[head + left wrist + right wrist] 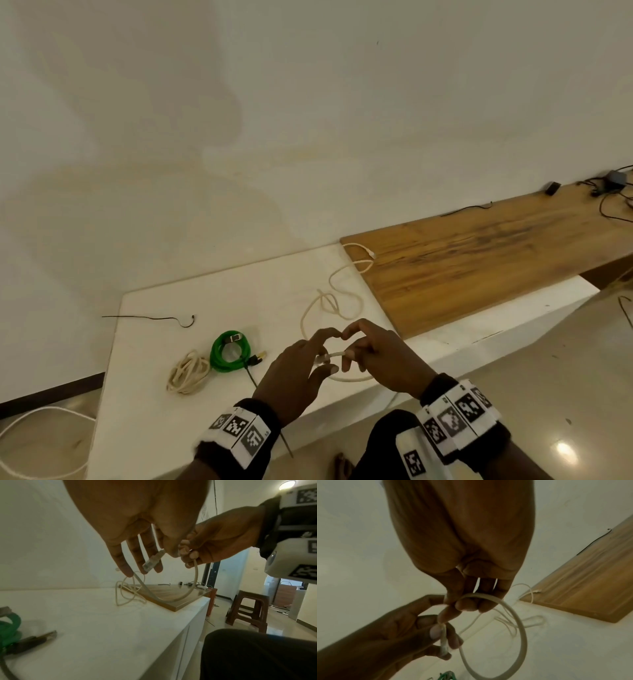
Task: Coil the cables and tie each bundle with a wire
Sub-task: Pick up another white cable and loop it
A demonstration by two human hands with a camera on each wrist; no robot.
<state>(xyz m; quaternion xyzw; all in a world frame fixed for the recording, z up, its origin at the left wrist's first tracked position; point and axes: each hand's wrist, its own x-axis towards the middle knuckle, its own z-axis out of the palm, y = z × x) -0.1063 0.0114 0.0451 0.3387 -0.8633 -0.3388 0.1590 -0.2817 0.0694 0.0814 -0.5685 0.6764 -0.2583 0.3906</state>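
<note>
Both hands hold a white cable [334,354] just above the front edge of the white table [171,428]. My left hand [322,353] pinches its clear plug [152,561] between thumb and fingers. My right hand [352,353] grips the cable a little further along, so a single loop [522,628] hangs below. The cable's loose remainder [342,284] trails in curls toward the wooden board [479,260]. A coiled green cable [219,356] and a coiled cream cable bundle [188,371] lie to the left. Further left, near the back of the table, lies a thin dark wire [150,318].
The wooden board carries dark devices and cables [613,185] at its far right end. A brown stool [248,608] stands on the floor beyond the table. Another white cable [34,411] lies on the floor at the left. My knee [257,655] is beside the table's front.
</note>
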